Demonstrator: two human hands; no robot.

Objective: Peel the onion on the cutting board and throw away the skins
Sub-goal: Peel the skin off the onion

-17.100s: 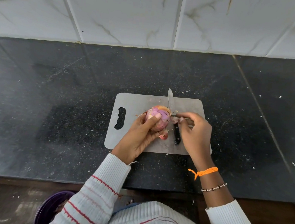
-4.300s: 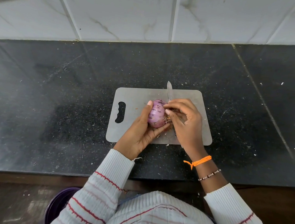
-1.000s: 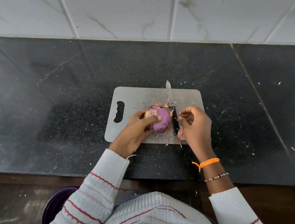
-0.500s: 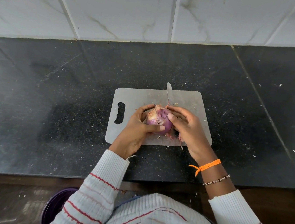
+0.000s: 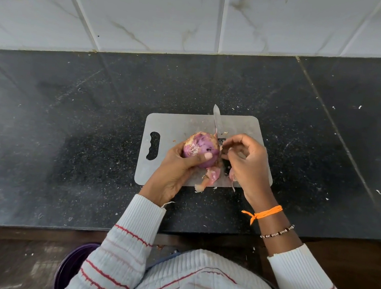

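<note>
Your left hand point(image 5: 178, 166) cups the onion point(image 5: 200, 148) from below and from the left, thumb laid across its near face, fingers curled round it. The onion sits just above the middle of the cutting board point(image 5: 175, 124), purple flesh showing, a papery tan patch on its upper side.

Your right hand point(image 5: 246, 163) is close against the onion's right side, fingertips bunched together at its edge (whether they pinch a strip of skin is too small to tell).

Loose skins point(image 5: 209, 176) lie on the board's near edge, below the onion, one curling over the rim.

The knife point(image 5: 216, 123) lies on the board between your hands, tip past the far edge, handle mostly hidden behind the onion and your right hand.

The board rests on a dark speckled countertop point(image 5: 70, 134). A purple bin point(image 5: 70, 265) shows below the counter, by your left sleeve.
</note>
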